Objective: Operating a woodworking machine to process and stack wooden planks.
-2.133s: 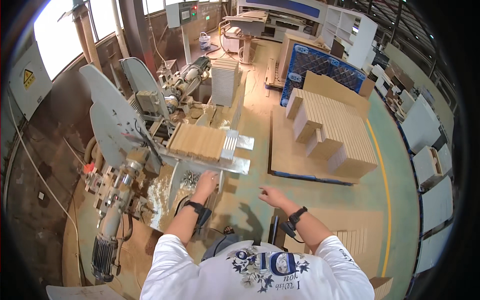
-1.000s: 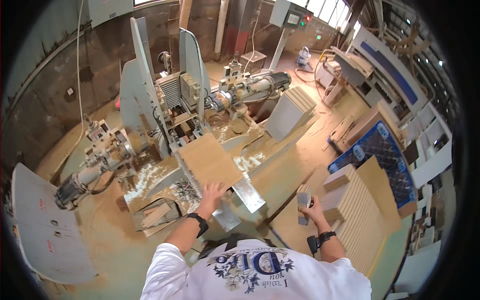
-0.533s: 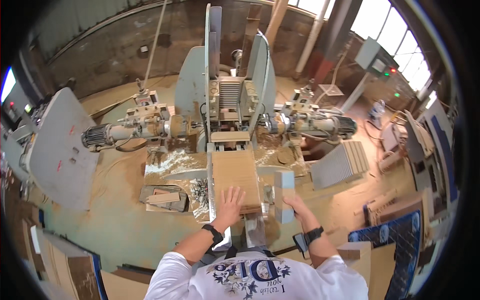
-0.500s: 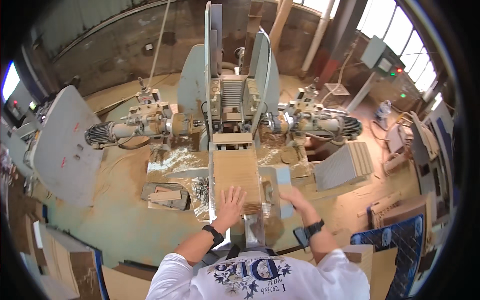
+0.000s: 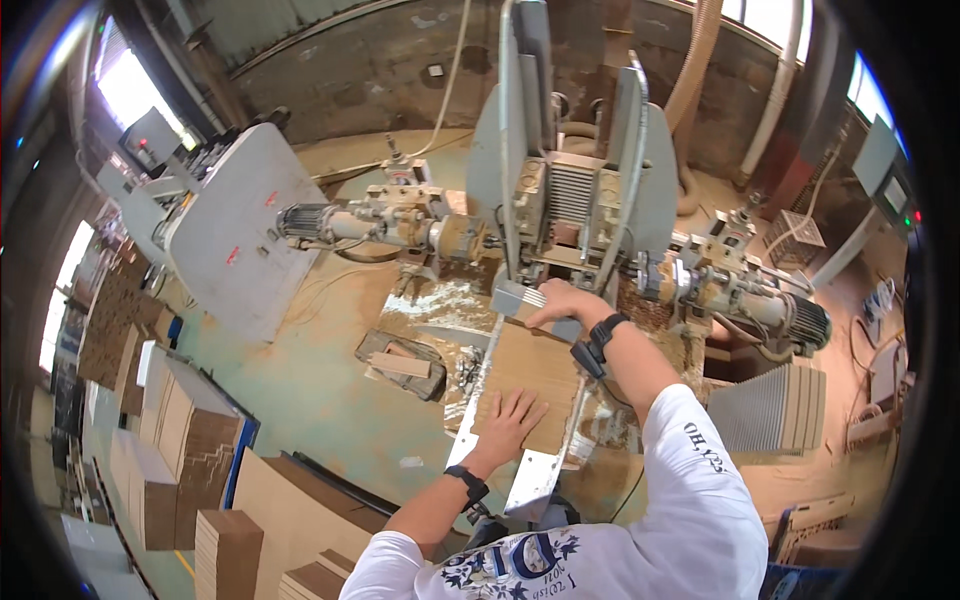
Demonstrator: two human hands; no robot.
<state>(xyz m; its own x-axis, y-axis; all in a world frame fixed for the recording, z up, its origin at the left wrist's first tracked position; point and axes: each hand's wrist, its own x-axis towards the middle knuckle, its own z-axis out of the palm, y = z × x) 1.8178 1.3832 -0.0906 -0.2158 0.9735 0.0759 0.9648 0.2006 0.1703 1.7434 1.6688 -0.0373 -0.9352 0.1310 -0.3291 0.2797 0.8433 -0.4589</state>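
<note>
A row of brown boards (image 5: 548, 372) lies packed together on the metal feed track (image 5: 537, 480) in front of me. My left hand (image 5: 508, 425) rests flat on the near part of the boards, fingers spread. At their far end my right hand (image 5: 565, 303) grips a light grey-blue strip (image 5: 513, 299), which lies crosswise by the machine's mouth. The palm covers the strip's middle, and my thumb points down over the boards. Just beyond stands the machine (image 5: 572, 200), with two tall grey guards and a ribbed block between them.
Motor units flank the machine, one on the left (image 5: 310, 222) and one on the right (image 5: 800, 318). A dark tray (image 5: 400, 368) with wooden offcuts sits left of the track. Stacked grey panels (image 5: 770, 410) stand at right, stacked boards (image 5: 190, 420) at lower left.
My right hand has moved forward from beside the boards to their far end, carrying the strip. My left hand still lies on the boards. The head view has swung, shifting the scene rightward.
</note>
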